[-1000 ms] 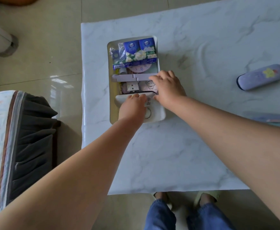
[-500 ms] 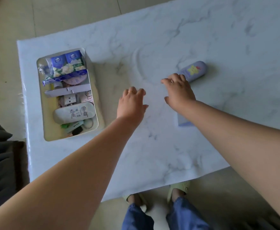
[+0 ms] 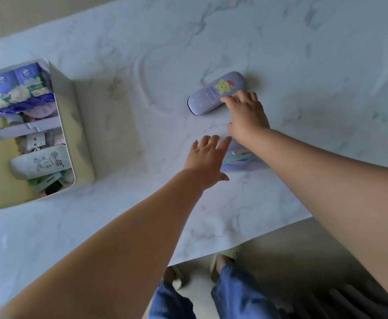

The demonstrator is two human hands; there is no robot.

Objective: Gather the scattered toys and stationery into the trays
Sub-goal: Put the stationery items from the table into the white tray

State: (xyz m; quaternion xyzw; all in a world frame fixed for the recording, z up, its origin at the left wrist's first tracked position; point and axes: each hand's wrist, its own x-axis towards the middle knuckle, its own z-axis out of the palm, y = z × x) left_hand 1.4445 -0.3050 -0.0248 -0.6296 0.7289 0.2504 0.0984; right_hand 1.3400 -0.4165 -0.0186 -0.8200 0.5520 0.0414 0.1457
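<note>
Purple plastic meets the right hand (image 3: 246,116): its fingertips (image 3: 231,101) rest on the near long edge of the purple case (image 3: 213,96), fingers bent over it but not wrapped round, so the case lies flat on the table, not lifted. The case carries a yellow star and pale lettering on its lid. The left hand (image 3: 208,161) hovers with fingers spread wide and nothing in it, a gold ring on 1 finger, its fingertips just at the edge of a clear pouch of pastel pens (image 3: 240,158). That pouch lies on the table just nearer the person than the case, partly hidden under the right forearm. Both arms reach across a white marble-patterned table (image 3: 142,54). Well apart to the left stands a cream tray (image 3: 82,143), already packed: 2 blue tissue packs (image 3: 20,86) at the far end, a white case with black characters (image 3: 42,161) toward the near end, small items between and below that are too jumbled to name. Below the table edge show blue jeans (image 3: 234,293) and pale slippers (image 3: 225,255).
</note>
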